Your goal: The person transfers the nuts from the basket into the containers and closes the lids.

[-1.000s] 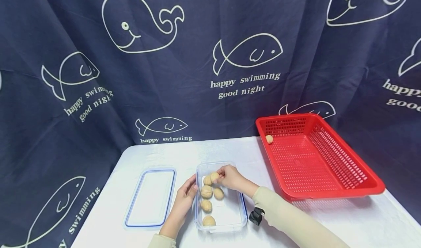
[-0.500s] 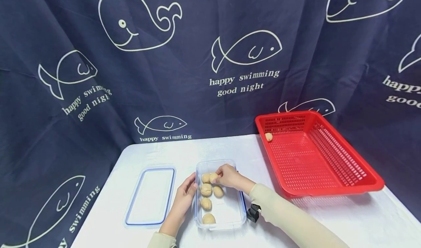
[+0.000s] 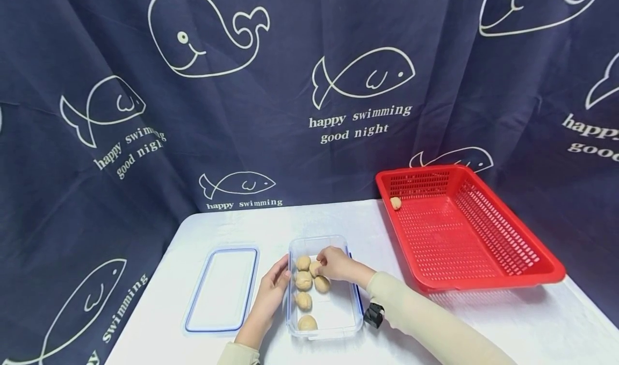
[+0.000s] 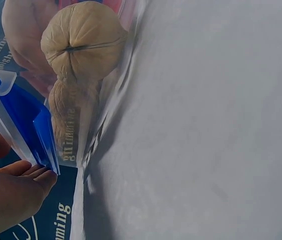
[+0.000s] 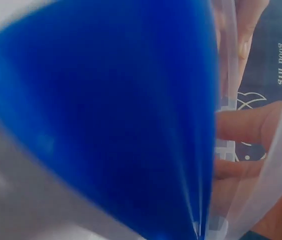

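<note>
A clear plastic container (image 3: pixel 338 327) with blue clip flaps stands on the table, several walnuts (image 3: pixel 303 280) inside along its left and far parts. My left hand (image 3: pixel 272 288) grips the container's left wall; in the left wrist view its thumb and fingers hold the side by a blue flap (image 4: pixel 33 125). Reaching into the far half, my right hand (image 3: pixel 336 264) pinches a walnut (image 3: pixel 315 269), partly covered by the fingertips, beside the others. Through the wall, the left wrist view shows a walnut (image 4: pixel 83 40) up close. A blue flap (image 5: pixel 106 100) fills much of the right wrist view.
The container's lid (image 3: pixel 222 290), with a blue seal, lies flat left of the left hand. At the right stands a red perforated basket (image 3: pixel 445 236) with one walnut (image 3: pixel 396 203) in its far left corner. A dark blue printed curtain (image 3: pixel 290 150) hangs behind the white table.
My right hand has moved the walnut slightly nearer, away from the far-left walnut it was beside. The left hand keeps its grip on the container wall.
</note>
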Tool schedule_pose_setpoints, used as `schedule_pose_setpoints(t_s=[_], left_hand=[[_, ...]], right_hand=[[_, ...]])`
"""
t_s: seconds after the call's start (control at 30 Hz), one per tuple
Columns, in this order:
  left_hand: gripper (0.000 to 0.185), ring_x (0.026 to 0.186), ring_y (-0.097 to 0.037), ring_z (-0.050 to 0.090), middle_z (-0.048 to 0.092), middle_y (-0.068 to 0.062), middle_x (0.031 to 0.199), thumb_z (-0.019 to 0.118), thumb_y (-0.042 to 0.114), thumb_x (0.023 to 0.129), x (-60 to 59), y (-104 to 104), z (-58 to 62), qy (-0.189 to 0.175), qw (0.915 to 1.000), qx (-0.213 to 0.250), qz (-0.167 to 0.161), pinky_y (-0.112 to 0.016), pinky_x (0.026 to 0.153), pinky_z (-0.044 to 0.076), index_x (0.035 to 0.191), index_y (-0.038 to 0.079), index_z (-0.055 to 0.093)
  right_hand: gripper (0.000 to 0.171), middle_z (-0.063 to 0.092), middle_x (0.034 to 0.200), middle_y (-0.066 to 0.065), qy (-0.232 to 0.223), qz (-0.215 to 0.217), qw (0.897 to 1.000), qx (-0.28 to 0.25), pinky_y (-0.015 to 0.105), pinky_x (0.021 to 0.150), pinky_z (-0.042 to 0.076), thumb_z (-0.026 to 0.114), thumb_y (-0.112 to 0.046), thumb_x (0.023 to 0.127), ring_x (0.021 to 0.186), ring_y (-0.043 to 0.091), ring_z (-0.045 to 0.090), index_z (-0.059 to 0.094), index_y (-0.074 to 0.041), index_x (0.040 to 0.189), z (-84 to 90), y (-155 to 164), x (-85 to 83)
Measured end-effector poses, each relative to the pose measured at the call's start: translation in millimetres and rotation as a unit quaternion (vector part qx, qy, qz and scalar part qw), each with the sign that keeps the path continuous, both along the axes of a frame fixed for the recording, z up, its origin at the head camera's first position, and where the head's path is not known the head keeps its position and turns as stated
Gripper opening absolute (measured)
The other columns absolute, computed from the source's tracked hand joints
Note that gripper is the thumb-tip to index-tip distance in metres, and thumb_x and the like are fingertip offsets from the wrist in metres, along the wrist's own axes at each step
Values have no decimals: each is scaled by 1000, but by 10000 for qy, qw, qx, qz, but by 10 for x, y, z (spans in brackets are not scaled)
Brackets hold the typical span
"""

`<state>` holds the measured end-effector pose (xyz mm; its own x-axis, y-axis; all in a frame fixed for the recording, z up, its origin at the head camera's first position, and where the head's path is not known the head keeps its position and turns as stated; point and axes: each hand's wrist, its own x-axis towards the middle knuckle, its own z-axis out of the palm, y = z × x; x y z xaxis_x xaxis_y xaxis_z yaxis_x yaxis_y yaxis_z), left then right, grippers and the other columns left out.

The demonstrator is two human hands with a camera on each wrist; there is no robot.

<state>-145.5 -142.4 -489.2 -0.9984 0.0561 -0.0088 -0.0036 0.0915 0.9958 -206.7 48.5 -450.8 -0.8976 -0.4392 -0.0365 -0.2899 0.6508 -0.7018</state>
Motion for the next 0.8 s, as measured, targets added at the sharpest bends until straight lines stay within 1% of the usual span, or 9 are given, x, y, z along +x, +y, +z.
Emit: schedule_pose_setpoints(t_s=[0.1, 0.2, 0.37, 0.47, 0.6, 0.8], left_hand=[[48, 138, -37, 34, 38, -24, 147, 46, 10, 101, 3, 1, -5, 12, 10000, 17, -2, -41, 115, 26, 145, -5, 34], [48, 138, -37, 34, 38, -24, 147, 47, 10, 101, 5, -2, -3, 28, 10000, -2, 13, -41, 115, 26, 145, -4, 34], [49, 137, -37, 34, 38, -24, 147, 48, 12, 100, 1, -15, -3, 42, 10000, -24, 49, -43, 116, 25, 145, -4, 34], [49, 137, -37, 34, 38, -24, 147, 48, 12, 100, 0, -18, -1, 29, 10000, -25, 67, -43, 116, 24, 145, -4, 34], [48, 138, -37, 33, 38, -24, 147, 47, 10, 101, 7, -12, 15, 7, 10000, -10, 52, -42, 115, 25, 145, -4, 34], [48, 138, -37, 34, 38, -25, 147, 46, 8, 101, 5, 4, 2, 18, 10000, 3, 29, -39, 115, 27, 145, -5, 33]], right_hand=[[28, 61, 80, 9, 104, 84, 9993, -343, 26, 68, 53, 72, 0, 80, 75, 17, 56, 63, 14, 102, 6, 30, 7], [29, 62, 84, 12, 74, 164, 9975, -678, 24, 69, 54, 69, 3, 81, 77, 18, 59, 61, 16, 106, 22, 63, 0], [28, 64, 88, 15, 176, 289, 9945, -988, 24, 71, 55, 67, 3, 84, 80, 20, 61, 60, 16, 108, 122, 136, -47], [27, 65, 89, 15, 315, 367, 9923, -1142, 26, 73, 56, 65, 2, 85, 81, 23, 63, 61, 15, 107, 234, 183, -73], [26, 66, 92, 18, 509, 436, 9894, -1289, 28, 77, 57, 64, 0, 86, 85, 27, 64, 61, 13, 108, 445, 233, -94], [26, 67, 99, 22, 691, 249, 9875, -1394, 37, 83, 58, 62, 0, 88, 92, 31, 65, 60, 12, 111, 781, 347, -154]])
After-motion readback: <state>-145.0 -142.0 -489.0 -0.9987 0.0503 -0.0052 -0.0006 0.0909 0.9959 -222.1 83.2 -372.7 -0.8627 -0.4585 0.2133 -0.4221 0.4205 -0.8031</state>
